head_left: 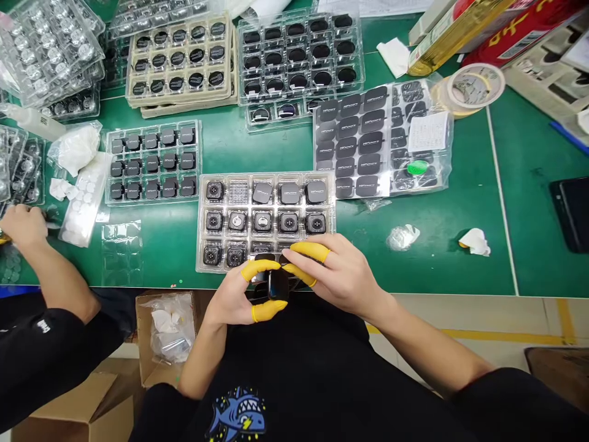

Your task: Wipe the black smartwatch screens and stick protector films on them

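Note:
Between the yellow-cotted thumb and finger of my left hand (243, 293) is a black smartwatch case (278, 285) with a glossy face, held upright at the table's front edge. My right hand (338, 273), also in yellow finger cots, has its fingers pinched together at the top of the case; what sits between them is hidden. Just behind both hands lies a clear plastic tray (201, 236) of watch cases. Several of its cells show bare case backs, others grey square covers (289, 193), and one back-row cell has no case.
A sheet of grey logo stickers (347, 144) lies right of the tray, near a tape roll (476, 86). Other filled trays (154, 162) stand left and behind. A co-worker's hand (23, 222) is at far left. Crumpled film (402, 237) and a phone (573, 212) lie right.

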Available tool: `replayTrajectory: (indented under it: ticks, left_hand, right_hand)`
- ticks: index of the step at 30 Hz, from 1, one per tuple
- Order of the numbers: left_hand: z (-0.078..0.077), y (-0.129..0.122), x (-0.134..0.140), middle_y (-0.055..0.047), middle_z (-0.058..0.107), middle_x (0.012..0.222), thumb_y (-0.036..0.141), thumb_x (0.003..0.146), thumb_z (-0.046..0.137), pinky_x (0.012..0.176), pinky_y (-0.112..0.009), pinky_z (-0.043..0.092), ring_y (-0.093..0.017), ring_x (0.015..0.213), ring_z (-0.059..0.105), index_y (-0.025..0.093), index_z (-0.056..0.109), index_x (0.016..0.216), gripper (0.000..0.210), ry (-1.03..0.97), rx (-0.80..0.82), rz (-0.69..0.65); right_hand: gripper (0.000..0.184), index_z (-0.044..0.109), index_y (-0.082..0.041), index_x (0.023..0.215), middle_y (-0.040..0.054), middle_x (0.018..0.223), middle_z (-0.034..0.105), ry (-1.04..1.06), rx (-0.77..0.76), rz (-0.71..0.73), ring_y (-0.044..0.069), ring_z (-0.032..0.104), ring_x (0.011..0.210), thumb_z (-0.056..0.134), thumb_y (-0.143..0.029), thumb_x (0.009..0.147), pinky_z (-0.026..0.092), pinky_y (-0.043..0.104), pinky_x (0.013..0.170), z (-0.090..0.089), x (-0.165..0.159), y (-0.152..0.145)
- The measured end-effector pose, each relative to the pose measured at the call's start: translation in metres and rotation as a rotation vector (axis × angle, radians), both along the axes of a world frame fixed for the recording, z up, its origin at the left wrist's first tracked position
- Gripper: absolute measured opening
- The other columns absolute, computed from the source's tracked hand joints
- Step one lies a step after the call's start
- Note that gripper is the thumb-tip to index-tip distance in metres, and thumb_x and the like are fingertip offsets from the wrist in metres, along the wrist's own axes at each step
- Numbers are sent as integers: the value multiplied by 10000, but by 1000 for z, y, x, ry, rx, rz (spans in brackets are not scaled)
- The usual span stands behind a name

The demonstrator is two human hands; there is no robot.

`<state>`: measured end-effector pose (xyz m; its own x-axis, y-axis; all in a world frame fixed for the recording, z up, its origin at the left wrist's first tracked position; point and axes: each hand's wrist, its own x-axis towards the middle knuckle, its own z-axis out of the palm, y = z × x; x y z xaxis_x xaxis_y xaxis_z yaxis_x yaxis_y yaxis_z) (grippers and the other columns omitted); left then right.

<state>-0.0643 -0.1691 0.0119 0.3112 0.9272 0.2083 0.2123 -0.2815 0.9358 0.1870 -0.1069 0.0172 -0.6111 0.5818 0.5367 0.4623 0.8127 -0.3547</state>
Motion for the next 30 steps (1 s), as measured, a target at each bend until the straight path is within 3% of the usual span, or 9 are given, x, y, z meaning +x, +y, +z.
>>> replayTrajectory:
  ticks: [6, 9, 11, 13, 17, 23, 30]
  left_hand:
    - [-3, -2, -2, -88, 849, 1220, 391, 894, 906, 791, -284, 689, -212, 996, 835, 242, 704, 1410, 573, 13, -19, 19]
    - [-7, -2, -4, -84, 854, 1166, 399, 884, 911, 842, -315, 694, -220, 972, 835, 232, 719, 1387, 564, 14, 60, 80]
    - [-8, -1, -4, -87, 853, 1157, 403, 884, 908, 891, -343, 695, -232, 990, 837, 225, 721, 1383, 562, -20, 107, 85]
    - [-8, 0, -5, -97, 846, 1183, 391, 884, 906, 927, -362, 692, -244, 1027, 833, 223, 713, 1397, 573, -54, 119, 60]
    - [-7, 0, -6, -117, 817, 1259, 379, 878, 912, 985, -418, 681, -273, 1109, 807, 244, 703, 1425, 601, -49, 103, 10]
    - [-6, -2, -12, -152, 760, 1374, 357, 871, 910, 1065, -513, 659, -330, 1233, 766, 262, 720, 1409, 579, -64, -3, 0]
    - [-6, -1, -10, -134, 789, 1317, 389, 889, 883, 1017, -469, 666, -303, 1173, 787, 264, 733, 1380, 528, -123, -19, 17]
  right_hand:
    - [268, 709, -242, 1324, 93, 1114, 829, 104, -166, 21, 275, 724, 1029, 720, -192, 1061, 599, 430, 857, -3, 1, 0]
    - [362, 680, -265, 1426, 126, 1252, 803, 160, -296, -92, 302, 725, 1145, 738, -305, 1071, 607, 484, 989, 0, 6, -1]
    - [477, 648, -272, 1491, 143, 1332, 778, 185, -469, -121, 321, 730, 1221, 765, -429, 1056, 616, 503, 1039, 4, 9, 0]
    - [482, 675, -274, 1437, 119, 1289, 794, 204, -688, -67, 300, 769, 1162, 781, -514, 1033, 651, 459, 992, 8, 10, 2]
    - [246, 733, -249, 1091, 43, 964, 807, 257, -971, -24, 221, 765, 830, 763, -486, 1035, 655, 345, 753, 17, 6, 7]
    - [229, 749, -232, 899, 39, 870, 810, 333, -1009, -66, 209, 751, 780, 756, -430, 1016, 643, 326, 728, 18, 1, 10]
    - [194, 785, -230, 946, 45, 917, 837, 329, -986, -51, 207, 778, 813, 755, -407, 1019, 658, 318, 752, 17, 1, 9]
